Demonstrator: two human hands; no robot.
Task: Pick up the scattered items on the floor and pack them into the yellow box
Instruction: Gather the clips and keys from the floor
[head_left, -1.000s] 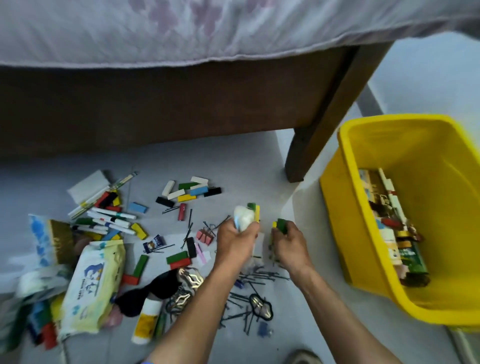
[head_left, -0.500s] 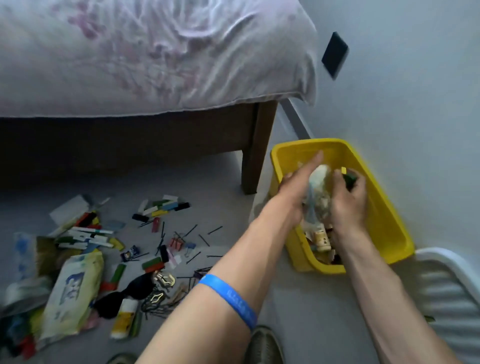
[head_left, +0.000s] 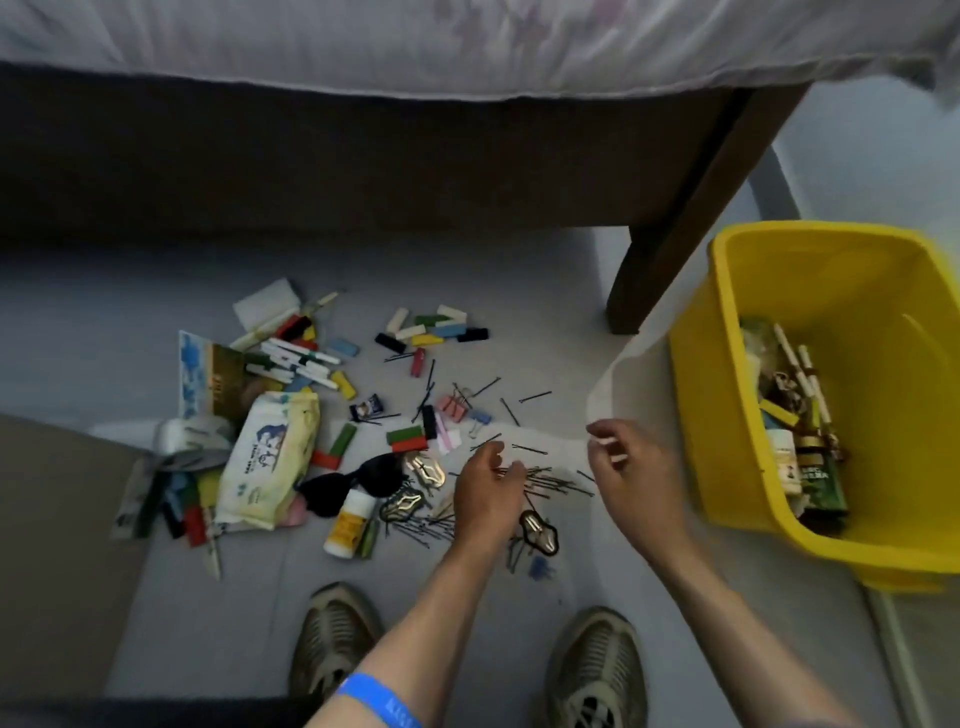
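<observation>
Both your hands are low over the mess in the lower middle of the frame. Your left hand (head_left: 485, 491) has its fingers curled down onto the hairpins (head_left: 550, 480), but I can't tell if it's actually pinching any. Your right hand (head_left: 631, 467) hangs loose and empty, fingers half bent, just right of that pile. The yellow box (head_left: 737, 431) sits at the right edge, partly filled with stuff. Still on the floor center-left: blocks (head_left: 431, 327), markers (head_left: 298, 361), a wipes pack (head_left: 267, 457), sunglasses (head_left: 353, 486), a small bottle (head_left: 348, 525).
</observation>
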